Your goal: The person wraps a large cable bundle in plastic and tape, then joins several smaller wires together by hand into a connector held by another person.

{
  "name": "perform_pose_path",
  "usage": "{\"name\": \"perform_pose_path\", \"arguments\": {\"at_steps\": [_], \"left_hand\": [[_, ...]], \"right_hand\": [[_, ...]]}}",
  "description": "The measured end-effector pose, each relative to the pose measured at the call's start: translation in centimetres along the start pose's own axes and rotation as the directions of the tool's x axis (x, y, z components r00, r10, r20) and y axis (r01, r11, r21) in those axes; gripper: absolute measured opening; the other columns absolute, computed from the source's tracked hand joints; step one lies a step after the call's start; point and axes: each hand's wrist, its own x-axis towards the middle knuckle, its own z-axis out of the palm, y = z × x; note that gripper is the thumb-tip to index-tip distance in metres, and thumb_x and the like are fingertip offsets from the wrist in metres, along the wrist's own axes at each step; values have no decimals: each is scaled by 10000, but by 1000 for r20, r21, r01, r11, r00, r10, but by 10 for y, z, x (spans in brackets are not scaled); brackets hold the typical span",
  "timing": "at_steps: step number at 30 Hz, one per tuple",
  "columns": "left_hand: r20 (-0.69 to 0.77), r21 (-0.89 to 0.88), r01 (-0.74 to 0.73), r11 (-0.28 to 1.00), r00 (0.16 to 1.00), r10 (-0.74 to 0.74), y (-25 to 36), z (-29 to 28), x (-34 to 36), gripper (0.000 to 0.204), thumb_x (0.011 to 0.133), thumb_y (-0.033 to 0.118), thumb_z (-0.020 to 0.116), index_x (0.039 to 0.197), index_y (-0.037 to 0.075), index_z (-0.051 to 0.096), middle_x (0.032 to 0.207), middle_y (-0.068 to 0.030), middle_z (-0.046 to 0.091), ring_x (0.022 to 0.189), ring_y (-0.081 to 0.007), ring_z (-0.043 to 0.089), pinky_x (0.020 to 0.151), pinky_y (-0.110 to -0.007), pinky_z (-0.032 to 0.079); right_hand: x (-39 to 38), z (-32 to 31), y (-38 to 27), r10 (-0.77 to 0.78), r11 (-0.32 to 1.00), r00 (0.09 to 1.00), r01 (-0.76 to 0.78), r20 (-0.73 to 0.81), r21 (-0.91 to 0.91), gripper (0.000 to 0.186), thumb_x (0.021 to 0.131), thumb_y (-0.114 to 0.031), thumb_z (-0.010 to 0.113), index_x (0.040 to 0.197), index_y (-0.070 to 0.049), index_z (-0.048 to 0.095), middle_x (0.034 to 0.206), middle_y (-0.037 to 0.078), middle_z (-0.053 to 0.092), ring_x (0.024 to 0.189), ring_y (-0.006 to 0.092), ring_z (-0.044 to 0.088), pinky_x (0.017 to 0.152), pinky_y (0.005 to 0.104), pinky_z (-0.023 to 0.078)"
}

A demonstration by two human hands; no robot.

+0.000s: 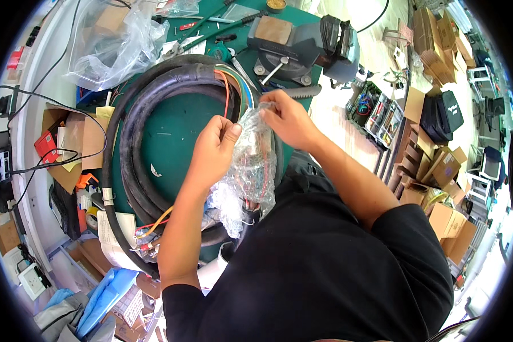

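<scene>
Working at clear plastic wrap [255,162], apparently opening or arranging it, just near side of coloured wires [247,91], over right part of black cable coil [134,137] on green surface [168,139]. Pinched at far end in grip of left hand [214,147] and right hand [290,119], fingers together on both. Likely calling next for steady left hold, gentle right-hand pull, without snagging wires.

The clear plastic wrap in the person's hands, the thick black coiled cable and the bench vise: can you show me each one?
Clear plastic wrap [255,162]: head view, on its crumpled middle.
Thick black cable [131,135]: head view, on the coil's left side.
Bench vise [303,50]: head view, on its dark grey body.
</scene>
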Motion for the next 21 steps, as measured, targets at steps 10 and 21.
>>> {"name": "perform_pose_path", "arguments": {"at_steps": [10, 21], "left_hand": [[62, 257, -39, 966, 998, 24, -18, 1, -9, 537, 1032, 445, 492, 1233, -49, 548, 1145, -218, 619, 1051, -333, 631, 921, -407, 485], [211, 439, 37, 898, 967, -142, -39, 14, -60, 631, 951, 515, 591, 1113, -95, 566, 1047, -293, 656, 980, -449, 636, 874, -491, 486]], "right_hand": [[-59, 0, -6, 334, 934, 915, -289, 225, -210, 495, 938, -418, 658, 927, 76, 626, 837, 234, 667, 812, 328, 694, 706, 428, 524], [-105, 9, 12, 266, 964, 818, -210, 510, -166, 380, 1004, -275, 534, 806, 28, 649, 771, 221, 663, 760, 365, 675, 708, 453, 511]]}}
